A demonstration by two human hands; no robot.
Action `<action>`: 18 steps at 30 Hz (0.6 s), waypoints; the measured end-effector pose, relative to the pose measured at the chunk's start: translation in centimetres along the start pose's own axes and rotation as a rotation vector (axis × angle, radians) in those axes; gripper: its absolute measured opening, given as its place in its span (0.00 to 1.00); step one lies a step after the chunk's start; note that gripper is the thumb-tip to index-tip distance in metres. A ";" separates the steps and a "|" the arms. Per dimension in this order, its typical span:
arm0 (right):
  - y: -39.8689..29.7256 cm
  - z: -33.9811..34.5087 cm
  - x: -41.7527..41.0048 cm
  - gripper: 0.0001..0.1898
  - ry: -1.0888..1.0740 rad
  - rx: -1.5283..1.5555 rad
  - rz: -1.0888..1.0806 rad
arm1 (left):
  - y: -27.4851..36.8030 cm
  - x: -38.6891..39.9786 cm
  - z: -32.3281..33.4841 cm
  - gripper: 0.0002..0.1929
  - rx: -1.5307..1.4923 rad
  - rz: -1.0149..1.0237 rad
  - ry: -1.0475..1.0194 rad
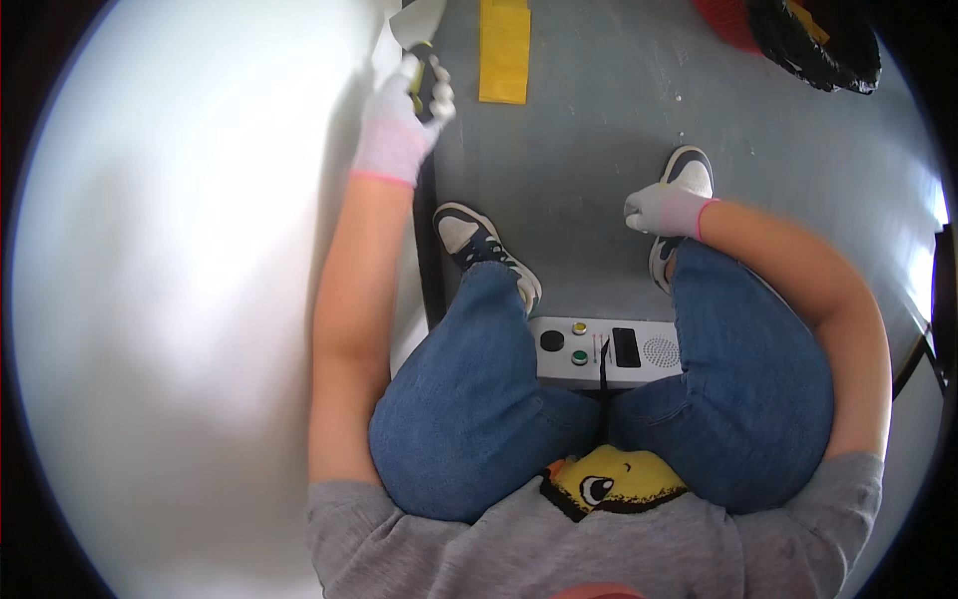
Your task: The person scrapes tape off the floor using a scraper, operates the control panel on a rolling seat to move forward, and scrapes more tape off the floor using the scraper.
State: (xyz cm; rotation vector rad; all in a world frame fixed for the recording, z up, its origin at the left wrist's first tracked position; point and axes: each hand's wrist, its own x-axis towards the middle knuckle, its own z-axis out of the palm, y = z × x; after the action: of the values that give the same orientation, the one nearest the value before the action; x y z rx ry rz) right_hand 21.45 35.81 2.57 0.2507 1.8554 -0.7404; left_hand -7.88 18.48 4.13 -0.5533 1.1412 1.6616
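My left hand [408, 112], in a white glove with a pink cuff, grips the black and yellow-green handle of a scraper or putty knife [419, 26]. Its broad pale blade lies at the foot of the white wall, by the floor edge. My right hand [668, 210], gloved the same way, has its fingers curled in above my right shoe [688, 171]; whether something small is inside them cannot be seen. A strip of yellow tape [504, 60] is on the grey floor, to the right of my left hand.
The white wall [187, 224] runs along my left side. Between my legs is a grey control panel [569, 374] with buttons and a speaker grille. A red bin [722, 22] with a black bag liner [793, 56] stands at the upper right. My left shoe [479, 239] is near the dark wall edge.
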 end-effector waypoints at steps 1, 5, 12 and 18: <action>0.1 0.0 0.0 0.19 -0.009 -0.015 0.027 | -1.3 -1.0 -0.2 0.13 0.095 0.032 -0.041; 0.6 -0.4 -0.1 0.19 -0.012 0.081 0.015 | -9.3 -5.3 -2.5 0.14 0.376 -0.044 -0.110; 1.1 -0.7 -0.7 0.19 0.049 0.071 0.038 | -13.5 -5.7 -6.2 0.13 0.453 -0.419 0.132; 1.6 0.4 0.3 0.19 0.012 0.046 0.035 | -12.2 -1.7 -4.0 0.11 0.537 -0.344 0.074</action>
State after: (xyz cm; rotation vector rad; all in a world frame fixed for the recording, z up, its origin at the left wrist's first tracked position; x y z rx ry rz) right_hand 22.42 36.80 1.59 0.3172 1.8425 -0.7590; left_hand 3.24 14.81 -1.45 -0.4335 1.3924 0.9929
